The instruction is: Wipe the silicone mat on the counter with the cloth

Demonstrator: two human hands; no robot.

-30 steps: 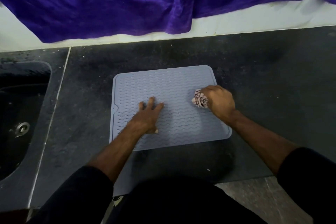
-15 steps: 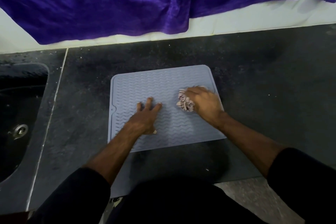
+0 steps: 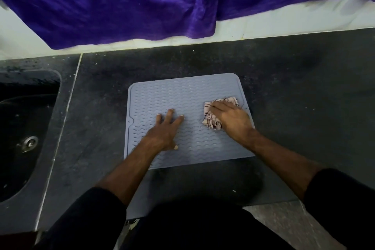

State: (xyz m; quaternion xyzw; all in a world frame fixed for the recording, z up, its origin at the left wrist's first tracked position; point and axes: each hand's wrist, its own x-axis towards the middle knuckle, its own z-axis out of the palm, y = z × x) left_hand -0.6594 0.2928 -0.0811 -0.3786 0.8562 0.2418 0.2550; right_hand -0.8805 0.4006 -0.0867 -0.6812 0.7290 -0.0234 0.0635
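A pale blue-grey rectangular silicone mat [image 3: 188, 95] with a wavy ribbed surface lies flat on the dark speckled stone table [image 3: 294, 95]. The left hand [image 3: 165, 131] rests near the mat's middle, palm down with fingers straight and spread, grasping nothing. The right hand [image 3: 231, 118] sits toward the mat's right edge, its fingers laid over a crumpled cream cloth with dark wavy lines [image 3: 211, 121] and pressing it onto the mat; whether they curl round the cloth cannot be told. To the mat's left, well apart, a dark sunken sink [image 3: 26, 128] is set into the table. Behind the mat, a purple velvet fabric [image 3: 142, 2] hangs over the white wall
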